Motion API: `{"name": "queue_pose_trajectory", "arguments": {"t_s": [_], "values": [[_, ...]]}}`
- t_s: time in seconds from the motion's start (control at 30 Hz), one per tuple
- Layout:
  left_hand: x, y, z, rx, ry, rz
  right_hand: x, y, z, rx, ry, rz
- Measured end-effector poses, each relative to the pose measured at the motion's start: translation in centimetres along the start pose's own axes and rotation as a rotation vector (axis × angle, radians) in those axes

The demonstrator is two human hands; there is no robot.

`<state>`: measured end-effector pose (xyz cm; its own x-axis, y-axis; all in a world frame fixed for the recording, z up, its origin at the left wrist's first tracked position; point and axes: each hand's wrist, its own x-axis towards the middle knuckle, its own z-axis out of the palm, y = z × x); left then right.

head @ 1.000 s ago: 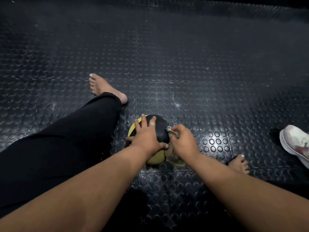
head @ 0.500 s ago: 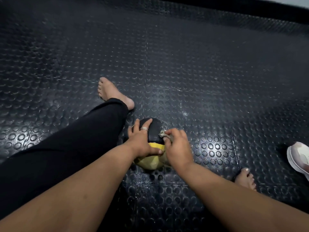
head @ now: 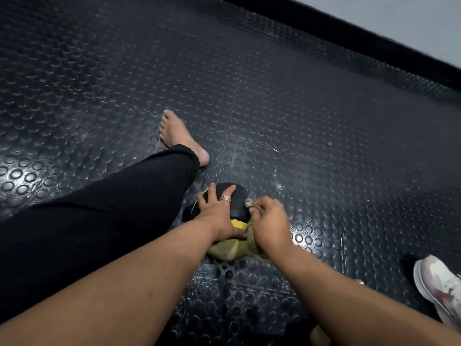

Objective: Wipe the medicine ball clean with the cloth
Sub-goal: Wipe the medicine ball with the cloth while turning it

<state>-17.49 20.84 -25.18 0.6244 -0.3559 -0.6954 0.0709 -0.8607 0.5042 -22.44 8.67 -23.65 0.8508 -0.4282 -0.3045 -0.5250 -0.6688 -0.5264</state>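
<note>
Down on the floor (head: 299, 108) we go: dark rubber matting, studded all over with raised round dots, glossy where the light catches. The black-and-yellow medicine ball (head: 228, 248) sits right on it, centre stage. A bare foot (head: 178, 136) rests flat just beyond the ball to the left, and a white trainer (head: 439, 288) lies well off at the right edge
</note>
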Motion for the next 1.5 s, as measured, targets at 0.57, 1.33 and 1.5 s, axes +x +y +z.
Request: {"name": "queue_pose_trajectory", "arguments": {"t_s": [0.57,1.33,1.5], "values": [[-0.3,1.1,1.7,0.057,0.023,-0.005,0.5,0.8,-0.2,0.024,0.007,0.019],[-0.5,-0.4,2.0,0.08,0.038,0.039,0.7,-0.2,0.5,-0.084,-0.016,-0.086],[-0.9,-0.3,2.2,0.116,0.046,0.05,1.9,0.6,-0.6,-0.134,-0.083,-0.185]]}}
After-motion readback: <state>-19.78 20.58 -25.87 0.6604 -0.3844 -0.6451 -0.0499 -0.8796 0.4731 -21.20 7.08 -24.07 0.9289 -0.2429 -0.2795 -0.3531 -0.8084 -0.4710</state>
